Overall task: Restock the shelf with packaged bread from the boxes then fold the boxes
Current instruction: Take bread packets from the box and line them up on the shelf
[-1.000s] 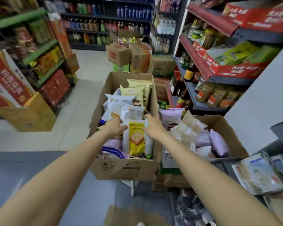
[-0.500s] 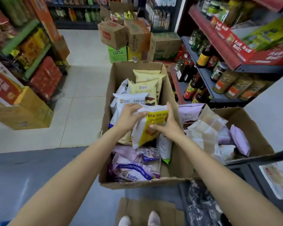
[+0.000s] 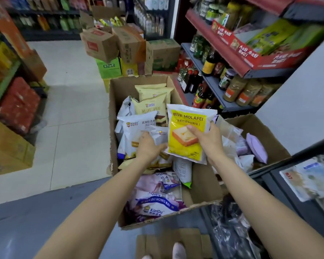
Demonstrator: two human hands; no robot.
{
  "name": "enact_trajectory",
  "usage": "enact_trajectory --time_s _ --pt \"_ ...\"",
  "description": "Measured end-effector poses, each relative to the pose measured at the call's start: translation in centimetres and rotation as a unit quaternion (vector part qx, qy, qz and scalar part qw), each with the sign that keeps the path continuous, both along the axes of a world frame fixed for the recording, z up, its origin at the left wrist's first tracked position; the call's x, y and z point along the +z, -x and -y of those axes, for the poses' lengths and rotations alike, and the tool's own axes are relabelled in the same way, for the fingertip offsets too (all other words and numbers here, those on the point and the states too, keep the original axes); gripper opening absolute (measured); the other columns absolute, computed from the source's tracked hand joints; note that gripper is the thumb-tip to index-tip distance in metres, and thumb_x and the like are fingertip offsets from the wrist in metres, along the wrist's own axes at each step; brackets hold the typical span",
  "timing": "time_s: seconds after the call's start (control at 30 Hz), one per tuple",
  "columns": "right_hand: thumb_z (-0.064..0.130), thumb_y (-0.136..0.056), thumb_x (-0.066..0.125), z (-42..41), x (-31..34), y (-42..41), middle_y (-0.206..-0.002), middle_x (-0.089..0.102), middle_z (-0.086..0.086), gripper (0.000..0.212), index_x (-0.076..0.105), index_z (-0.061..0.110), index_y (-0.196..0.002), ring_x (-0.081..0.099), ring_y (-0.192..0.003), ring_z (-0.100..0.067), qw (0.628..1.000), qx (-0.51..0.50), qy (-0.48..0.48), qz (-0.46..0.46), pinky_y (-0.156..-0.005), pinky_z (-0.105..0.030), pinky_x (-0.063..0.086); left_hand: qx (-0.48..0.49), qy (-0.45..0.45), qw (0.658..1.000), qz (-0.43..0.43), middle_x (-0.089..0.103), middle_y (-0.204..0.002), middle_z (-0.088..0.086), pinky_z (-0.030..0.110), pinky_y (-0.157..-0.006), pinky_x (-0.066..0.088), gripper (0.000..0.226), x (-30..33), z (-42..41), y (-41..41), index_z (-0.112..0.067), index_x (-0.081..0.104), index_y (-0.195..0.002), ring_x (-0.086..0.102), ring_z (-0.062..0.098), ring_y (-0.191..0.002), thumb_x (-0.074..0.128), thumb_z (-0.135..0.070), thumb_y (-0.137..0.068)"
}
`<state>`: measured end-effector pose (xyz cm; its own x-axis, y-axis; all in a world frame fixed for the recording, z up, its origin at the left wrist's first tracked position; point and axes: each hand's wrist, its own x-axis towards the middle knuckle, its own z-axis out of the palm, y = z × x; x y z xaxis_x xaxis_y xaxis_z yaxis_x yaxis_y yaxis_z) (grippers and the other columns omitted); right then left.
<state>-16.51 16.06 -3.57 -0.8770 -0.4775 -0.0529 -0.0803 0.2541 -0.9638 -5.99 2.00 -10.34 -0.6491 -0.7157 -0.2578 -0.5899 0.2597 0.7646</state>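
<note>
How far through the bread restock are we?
Early. Done: nothing visibly finished. In hand: right hand grips a yellow MOLAFEI bread packet; left hand reaches among white packets. Left: the brown cardboard box is full, and its neighbour is unfolded too.

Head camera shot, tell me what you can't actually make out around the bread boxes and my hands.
- Left hand: its fingertips are buried among white packets; whether they grip one is unclear.
- Yellow MOLAFEI pack: the right hand covers part of its right side.
- Main box: its bottom is hidden under stacked packs.
- Right box: the grey shelf edge cuts off its near corner.
- Small print on the packs: too small to read.
</note>
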Motion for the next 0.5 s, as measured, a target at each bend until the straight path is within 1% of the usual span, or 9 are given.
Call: enact_trajectory --time_s 0.07,0.13,0.2,0.23,0.27,0.33,0.37,0.43,0.5 --pt "0.033 -0.079 0.074 -0.9 0.3 -0.1 -0.108 0.069 -0.004 0.044 0.061 0.009 -0.113 0.065 -0.101 -0.020 1.000 -0.022 0.009 -0.007 -0.091 -0.046 0.052 -0.001 0.014 0.999 0.033 0.064 -0.103 0.021 0.044 -0.080 0.051 0.048 -0.3 -0.1 0.5 0.004 0.060 -0.100 0.061 0.034 -0.097 0.072 -0.038 -0.080" --pt "0.030 -0.080 0.073 -1.8 0.8 -0.2 -0.104 0.069 0.000 0.033 0.062 0.014 -0.107 0.065 -0.100 -0.019 0.998 -0.053 0.030 -0.012 -0.092 -0.043 0.052 -0.015 0.051 0.998 0.041 0.067 -0.099 0.020 0.041 -0.076 0.049 0.037 -0.4 -0.5 0.6 0.000 0.063 -0.098 0.062 0.035 -0.094 0.067 -0.033 -0.083" --pt "0.022 -0.083 0.071 -3.1 1.3 -0.2 -0.097 0.068 0.006 0.018 0.060 0.023 -0.097 0.065 -0.097 -0.018 0.995 -0.084 0.059 -0.008 -0.091 -0.039 0.052 -0.001 0.081 0.997 -0.010 0.065 -0.106 0.019 0.037 -0.078 0.047 0.034 0.3 -1.3 0.6 -0.003 0.056 -0.113 0.059 0.037 -0.101 0.061 -0.024 -0.087" --pt "0.022 -0.082 0.072 -3.8 1.6 -0.2 -0.095 0.067 0.008 0.018 0.059 0.024 -0.095 0.065 -0.097 -0.017 0.993 -0.097 0.069 -0.009 -0.090 -0.037 0.052 0.015 0.076 0.996 -0.043 0.064 -0.105 0.018 0.036 -0.074 0.044 0.035 1.1 -2.0 0.4 -0.004 0.050 -0.119 0.058 0.037 -0.099 0.058 -0.021 -0.089" --pt "0.026 -0.080 0.074 -4.6 2.2 -0.2 -0.096 0.068 0.007 0.023 0.060 0.022 -0.098 0.065 -0.097 -0.017 0.991 -0.109 0.081 -0.012 -0.089 -0.037 0.052 0.028 0.075 0.994 -0.076 0.063 -0.100 0.017 0.035 -0.069 0.042 0.035 2.5 -2.7 0.3 -0.005 0.045 -0.121 0.059 0.035 -0.093 0.054 -0.021 -0.091" --pt "0.039 -0.072 0.077 -6.5 3.4 -0.2 -0.104 0.070 0.000 0.048 0.060 0.014 -0.109 0.066 -0.100 -0.019 0.987 -0.130 0.095 -0.006 -0.089 -0.041 0.053 0.038 0.099 0.986 -0.132 0.060 -0.085 0.011 0.034 -0.060 0.038 0.033 5.7 -4.5 0.1 -0.008 0.040 -0.121 0.059 0.033 -0.079 0.050 -0.023 -0.093" --pt "0.039 -0.073 0.076 -7.6 4.3 -0.3 -0.105 0.070 -0.002 0.049 0.060 0.013 -0.111 0.067 -0.099 -0.020 0.984 -0.138 0.113 0.007 -0.088 -0.040 0.054 0.031 0.109 0.980 -0.161 0.058 -0.079 0.009 0.035 -0.058 0.038 0.036 7.4 -5.4 0.2 -0.008 0.038 -0.123 0.058 0.031 -0.072 0.050 -0.024 -0.093" --pt "0.027 -0.082 0.072 -10.4 5.9 -0.3 -0.097 0.073 -0.002 0.029 0.064 0.013 -0.106 0.070 -0.089 -0.018 0.974 -0.144 0.168 0.049 -0.079 -0.036 0.057 -0.007 0.095 0.970 -0.224 0.052 -0.071 0.000 0.034 -0.057 0.042 0.039 11.1 -7.4 1.0 -0.011 0.036 -0.127 0.052 0.020 -0.061 0.051 -0.025 -0.093" --pt "0.025 -0.079 0.073 -13.9 7.8 -0.7 -0.087 0.075 -0.004 0.031 0.065 0.011 -0.104 0.072 -0.079 -0.019 0.957 -0.148 0.223 0.110 -0.073 -0.038 0.058 -0.088 0.057 0.955 -0.279 0.050 -0.079 -0.011 0.025 -0.060 0.040 0.029 14.3 -10.3 2.3 -0.020 0.039 -0.120 0.049 0.004 -0.067 0.052 -0.026 -0.095"
